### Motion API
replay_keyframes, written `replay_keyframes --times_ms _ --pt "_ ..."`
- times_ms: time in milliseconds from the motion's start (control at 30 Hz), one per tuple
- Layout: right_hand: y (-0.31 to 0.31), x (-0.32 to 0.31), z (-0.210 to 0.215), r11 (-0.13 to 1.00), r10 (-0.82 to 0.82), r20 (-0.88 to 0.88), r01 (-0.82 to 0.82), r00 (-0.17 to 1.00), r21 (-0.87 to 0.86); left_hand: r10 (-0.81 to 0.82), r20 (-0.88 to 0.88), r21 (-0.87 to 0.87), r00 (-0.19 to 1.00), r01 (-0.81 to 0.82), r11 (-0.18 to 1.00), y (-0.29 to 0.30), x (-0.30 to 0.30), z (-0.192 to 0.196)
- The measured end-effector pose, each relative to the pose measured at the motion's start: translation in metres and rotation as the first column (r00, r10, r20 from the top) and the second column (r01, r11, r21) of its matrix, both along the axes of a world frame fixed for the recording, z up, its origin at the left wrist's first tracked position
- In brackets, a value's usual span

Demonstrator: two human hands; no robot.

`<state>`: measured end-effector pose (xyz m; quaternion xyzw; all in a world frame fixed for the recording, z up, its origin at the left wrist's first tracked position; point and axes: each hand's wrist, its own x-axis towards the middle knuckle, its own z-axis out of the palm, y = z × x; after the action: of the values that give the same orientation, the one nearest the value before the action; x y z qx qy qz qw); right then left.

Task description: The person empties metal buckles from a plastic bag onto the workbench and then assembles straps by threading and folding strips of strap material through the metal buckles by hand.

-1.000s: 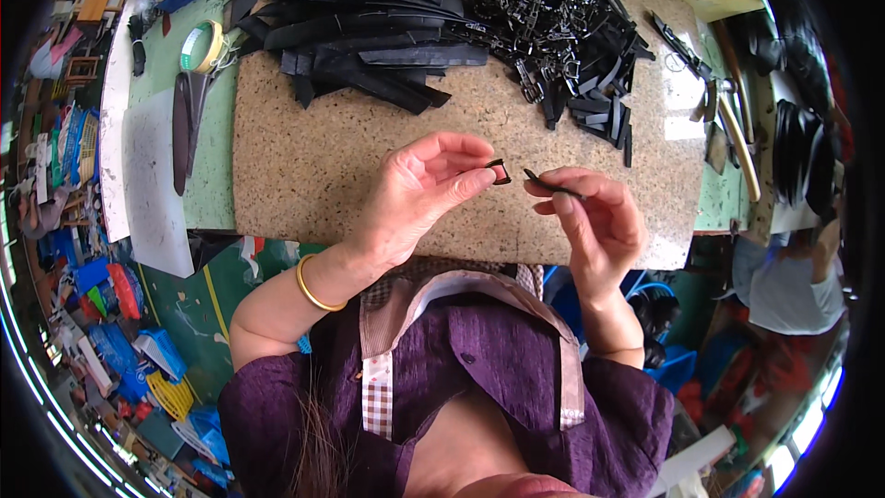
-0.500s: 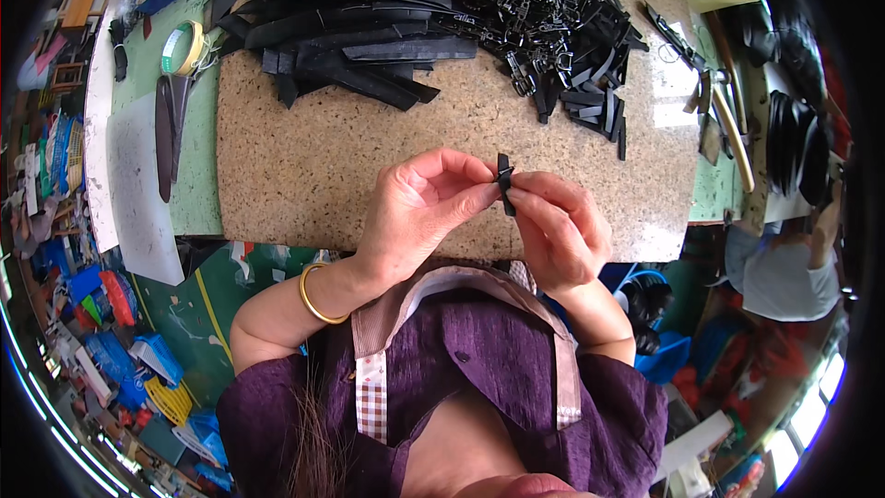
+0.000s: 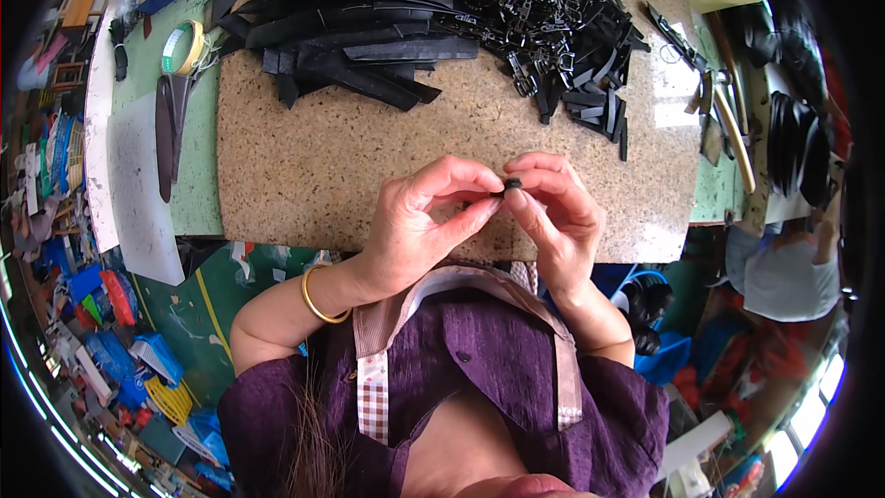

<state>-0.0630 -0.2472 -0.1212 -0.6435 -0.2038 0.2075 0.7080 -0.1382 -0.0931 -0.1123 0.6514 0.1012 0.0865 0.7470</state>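
Between my two hands, above the near half of the speckled board [image 3: 350, 166], is a small black strip [image 3: 513, 183], mostly covered by fingertips. My left hand [image 3: 419, 207] pinches its left side between thumb and forefinger. The thumb and fingers of my right hand [image 3: 558, 207] press on its right side. Whether a buckle is threaded on the strip cannot be made out. Beyond my hands, a heap of black metal buckles [image 3: 530, 9] lies at the far edge, with short black strips [image 3: 599, 111] beside it. Long black strips [image 3: 359, 23] are piled to the left.
At left, scissors [image 3: 171, 129] and a tape roll [image 3: 182, 46] lie on the green tabletop [image 3: 198, 175], next to a translucent sheet [image 3: 138, 184]. A hammer [image 3: 728, 129] and pliers [image 3: 673, 32] lie at right. Someone in a light top [image 3: 788, 277] is at the far right.
The strip stood upright between my fingertips and now appears folded or turned down. My right thumb has come up over it, and my right fingers have shifted to its far side.
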Motion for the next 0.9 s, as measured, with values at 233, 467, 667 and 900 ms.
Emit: replay_keyframes --times_ms 233,467,667,900 --pt "0.003 -0.003 0.002 0.981 -0.027 -0.056 0.037 0.998 0.193 -0.080 0.321 0.934 0.944 -0.302 0.189 0.067 0.071 0.007" --pt "0.002 0.004 0.002 0.983 0.017 -0.366 0.052 0.930 0.177 -0.077 0.141 0.988 0.987 -0.135 0.079 0.087 0.080 0.005" --pt "0.014 0.003 0.006 0.975 0.024 -0.383 0.063 0.923 0.214 -0.110 0.378 0.881 0.919 -0.321 0.348 0.061 0.065 0.033" --pt "0.028 0.002 0.009 0.970 0.032 -0.425 0.075 0.905 0.231 0.132 0.253 0.486 0.958 -0.244 0.839 0.030 0.026 0.001"
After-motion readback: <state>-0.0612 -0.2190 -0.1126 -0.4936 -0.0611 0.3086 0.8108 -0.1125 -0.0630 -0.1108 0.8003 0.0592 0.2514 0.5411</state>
